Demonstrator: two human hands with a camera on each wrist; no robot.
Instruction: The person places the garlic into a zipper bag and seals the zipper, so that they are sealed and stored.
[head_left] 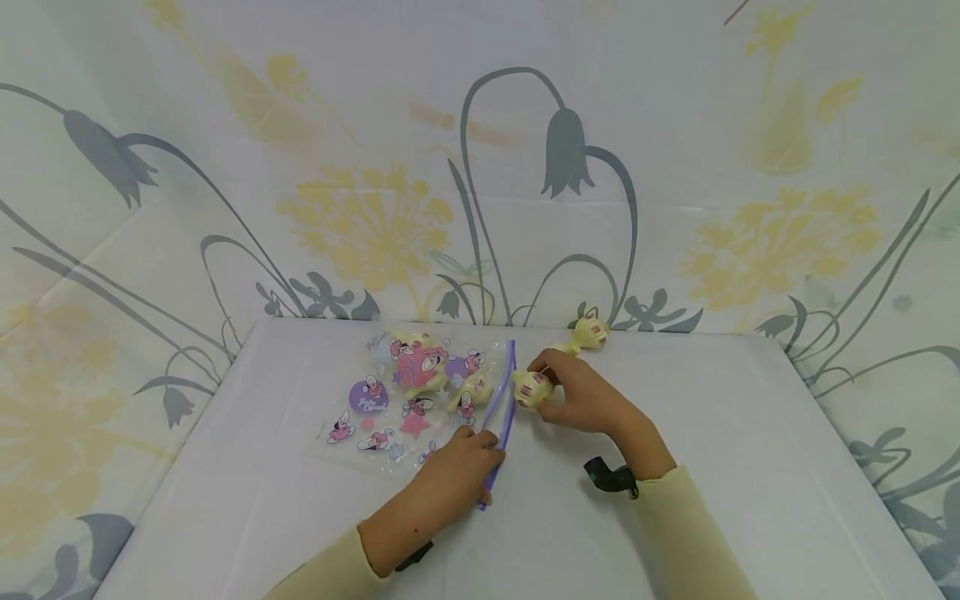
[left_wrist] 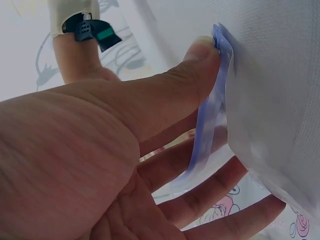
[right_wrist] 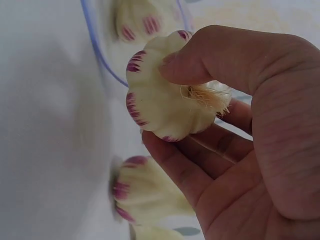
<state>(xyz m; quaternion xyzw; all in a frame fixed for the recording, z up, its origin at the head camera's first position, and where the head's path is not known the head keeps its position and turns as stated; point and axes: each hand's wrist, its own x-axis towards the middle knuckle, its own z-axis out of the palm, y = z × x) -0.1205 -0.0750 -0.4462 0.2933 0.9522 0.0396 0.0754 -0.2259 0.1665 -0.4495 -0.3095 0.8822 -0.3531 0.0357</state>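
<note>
My right hand [head_left: 581, 396] holds a pale yellow garlic bulb [head_left: 532, 388] with purple streaks, at the mouth of a clear printed zip bag [head_left: 341, 454]. In the right wrist view the thumb lies on top of that bulb [right_wrist: 160, 95], beside its tuft of roots, with fingers underneath. My left hand [head_left: 453, 475] pinches the bag's purple zip edge [left_wrist: 202, 135] between thumb and fingers; the mouth stands partly apart. Inside the bag lie more garlic bulbs [head_left: 474, 390], partly covered by pink and purple cartoon prints.
Behind my right hand another garlic bulb [head_left: 591, 332] lies near the table's back edge, with a further pale piece partly hidden by the hand. The white table [head_left: 720, 433] meets a flower-printed cloth [head_left: 525, 217] at the back and sides.
</note>
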